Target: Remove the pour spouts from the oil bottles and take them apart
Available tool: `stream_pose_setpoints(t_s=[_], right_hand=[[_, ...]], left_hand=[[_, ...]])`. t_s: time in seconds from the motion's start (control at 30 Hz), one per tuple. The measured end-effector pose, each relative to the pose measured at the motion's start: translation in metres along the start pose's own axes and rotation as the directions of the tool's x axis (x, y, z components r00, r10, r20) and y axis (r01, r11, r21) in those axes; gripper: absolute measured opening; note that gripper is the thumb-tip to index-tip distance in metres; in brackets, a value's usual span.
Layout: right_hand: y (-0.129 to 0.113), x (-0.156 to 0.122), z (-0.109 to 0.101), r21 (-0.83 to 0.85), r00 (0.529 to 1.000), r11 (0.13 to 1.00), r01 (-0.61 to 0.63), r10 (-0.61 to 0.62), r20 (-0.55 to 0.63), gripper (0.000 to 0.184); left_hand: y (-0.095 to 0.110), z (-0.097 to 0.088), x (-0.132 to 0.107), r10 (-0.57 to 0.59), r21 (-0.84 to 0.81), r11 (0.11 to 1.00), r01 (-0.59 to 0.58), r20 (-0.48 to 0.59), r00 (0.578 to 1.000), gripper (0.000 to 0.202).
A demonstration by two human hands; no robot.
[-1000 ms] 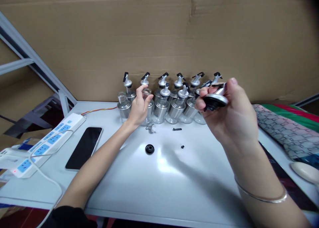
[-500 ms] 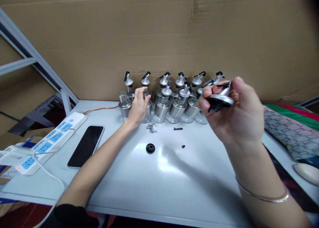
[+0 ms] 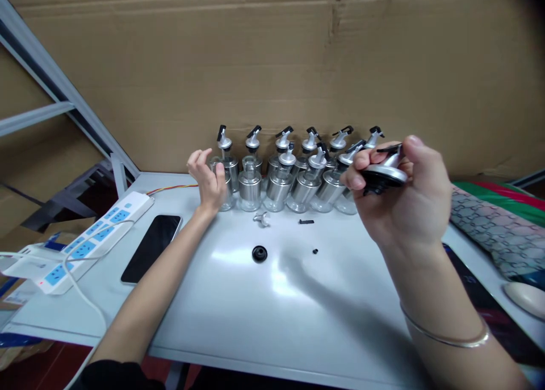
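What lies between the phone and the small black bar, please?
A silver spout piece and a black round seal, in the head view.

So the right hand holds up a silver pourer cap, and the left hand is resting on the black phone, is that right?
Not quite. The head view shows the left hand curled at the leftmost bottle of the row, apart from the phone lying nearer. The right hand does hold up the silver pourer cap.

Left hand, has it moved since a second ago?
Yes. The left hand shifted leftward, off the capless bottle above the black ring, to the bottle row's left end.
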State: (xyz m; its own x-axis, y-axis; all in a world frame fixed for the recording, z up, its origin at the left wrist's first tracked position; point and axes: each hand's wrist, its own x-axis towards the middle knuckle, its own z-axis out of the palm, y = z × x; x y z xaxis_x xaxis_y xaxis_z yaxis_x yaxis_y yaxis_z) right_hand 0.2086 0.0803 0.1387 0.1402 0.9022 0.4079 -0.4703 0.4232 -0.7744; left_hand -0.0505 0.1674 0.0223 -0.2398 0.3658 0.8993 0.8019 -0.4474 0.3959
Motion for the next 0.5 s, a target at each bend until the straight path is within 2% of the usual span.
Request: stream_pose_setpoints(t_s=[0.17, 0.3, 0.4, 0.5], right_hand=[[0.001, -0.001, 0.000, 0.003, 1.000, 1.000, -0.010, 0.010, 0.001, 0.033], [0.003, -0.001, 0.000, -0.012, 0.999, 0.999, -0.033, 0.033, -0.022, 0.032], [0.007, 0.000, 0.000, -0.049, 0.999, 0.998, -0.026, 0.024, -0.043, 0.032], [0.016, 0.001, -0.002, -0.119, 0.997, 0.993, 0.001, -0.011, -0.078, 0.025]], left_hand=[[0.002, 0.009, -0.005, 0.007, -0.074, 0.997, -0.005, 0.039, 0.999, 0.039], [0.006, 0.006, -0.004, 0.001, -0.083, 0.997, 0.004, 0.069, 0.998, 0.038], [0.011, -0.005, -0.006, 0.003, -0.050, 0.999, 0.000, 0.063, 0.998, 0.036], [0.026, -0.027, -0.019, -0.030, -0.026, 0.999, 0.032, 0.090, 0.996, 0.030]])
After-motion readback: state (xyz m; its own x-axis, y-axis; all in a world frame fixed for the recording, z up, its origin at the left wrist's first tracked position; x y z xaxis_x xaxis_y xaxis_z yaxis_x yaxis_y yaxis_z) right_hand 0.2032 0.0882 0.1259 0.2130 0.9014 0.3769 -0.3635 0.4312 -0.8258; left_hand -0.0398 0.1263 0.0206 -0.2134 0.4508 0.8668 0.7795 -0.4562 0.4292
